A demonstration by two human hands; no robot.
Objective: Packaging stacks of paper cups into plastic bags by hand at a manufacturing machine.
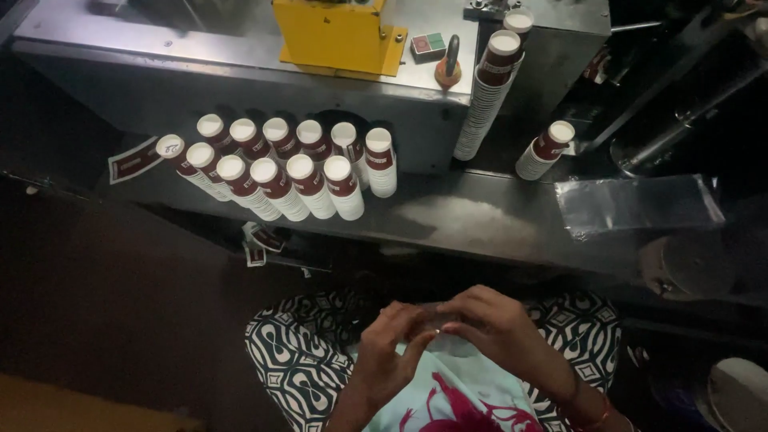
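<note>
Clear plastic bag (448, 340) pinched in both our hands' fingers (416, 336) near our lap; it's slippery, could slide out

- Two bare hands, a left hand (390, 346) and a right hand (490, 322), meet over the lap.
- Twelve stacks of paper cups (280, 164) stand grouped on the shelf: six in the back row, six in the front row.
- Two tall cup stacks (490, 88) lean against the machine, one behind the other.
- One short cup stack (546, 150) lies tilted to their right.
- One clear plastic bag (636, 204) lies flat on the shelf.
- One yellow housing (334, 34) sits on the machine top.
- One small switch box (428, 46) has two buttons, red and green.
- One flat cup blank (132, 160) lies at the group's left end.
</note>
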